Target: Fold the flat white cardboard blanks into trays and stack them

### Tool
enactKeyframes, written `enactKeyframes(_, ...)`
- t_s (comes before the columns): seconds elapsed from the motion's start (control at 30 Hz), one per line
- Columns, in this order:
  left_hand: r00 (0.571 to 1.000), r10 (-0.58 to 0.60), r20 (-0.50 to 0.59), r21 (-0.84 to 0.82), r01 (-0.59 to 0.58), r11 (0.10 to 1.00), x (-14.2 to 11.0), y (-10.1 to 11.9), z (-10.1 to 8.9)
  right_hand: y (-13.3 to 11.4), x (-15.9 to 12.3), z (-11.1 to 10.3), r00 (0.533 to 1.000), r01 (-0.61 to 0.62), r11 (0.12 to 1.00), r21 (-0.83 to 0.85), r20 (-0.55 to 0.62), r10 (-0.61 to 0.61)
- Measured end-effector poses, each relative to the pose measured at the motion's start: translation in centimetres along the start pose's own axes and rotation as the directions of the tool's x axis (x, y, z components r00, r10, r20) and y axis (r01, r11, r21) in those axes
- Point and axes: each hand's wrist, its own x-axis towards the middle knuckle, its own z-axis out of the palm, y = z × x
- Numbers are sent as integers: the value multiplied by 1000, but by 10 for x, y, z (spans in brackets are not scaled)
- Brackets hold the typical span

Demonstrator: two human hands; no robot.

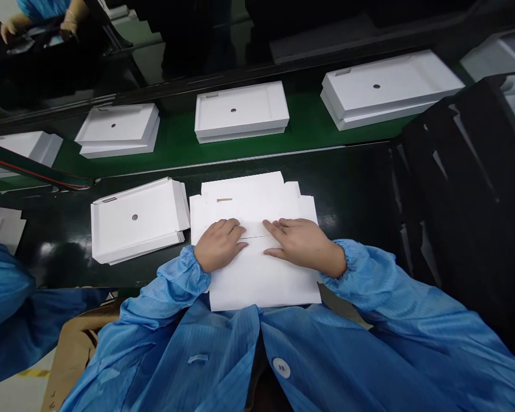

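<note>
Hands, left hand (pixel 220 244) and right hand (pixel 302 244), press open fingers flat on unfolded carton (pixel 257 274), folded tray (pixel 137 220) just beside.

A: Where is there open room near the hands?

B: Both hands lie flat on a white card sheet (pixel 257 274). Beyond it, a strip of bare dark worktop (pixel 352 183) runs to the right.

A: What blocks the way?

B: A folded white tray (pixel 137 220) sits just left of the sheet. Stacked black inserts (pixel 463 189) wall off the right side. Three more white trays (pixel 241 111) sit apart on the green belt (pixel 180 140) behind.
</note>
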Motion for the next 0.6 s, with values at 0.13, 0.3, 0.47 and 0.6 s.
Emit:
enactKeyframes(0.13, 998, -28, 52, 75, 24, 997, 10, 4, 6, -18, 13, -13, 991, -50, 996, -79, 120, 60)
enactKeyframes(0.3, 997, -15, 72, 143, 4, 990, 15, 3, 4, -34, 24, -12, 970, -149, 979, -135, 170, 171)
enactKeyframes(0.47, 999, 11, 40, 182, -18, 983, 21, 8, 4, -20, 20, -8, 986, -133, 987, -90, 93, 142)
enactKeyframes(0.6, 998, 50, 43, 171, -56, 984, 24, 8, 4, -1, 10, -8, 993, -118, 993, -31, 4, 118)
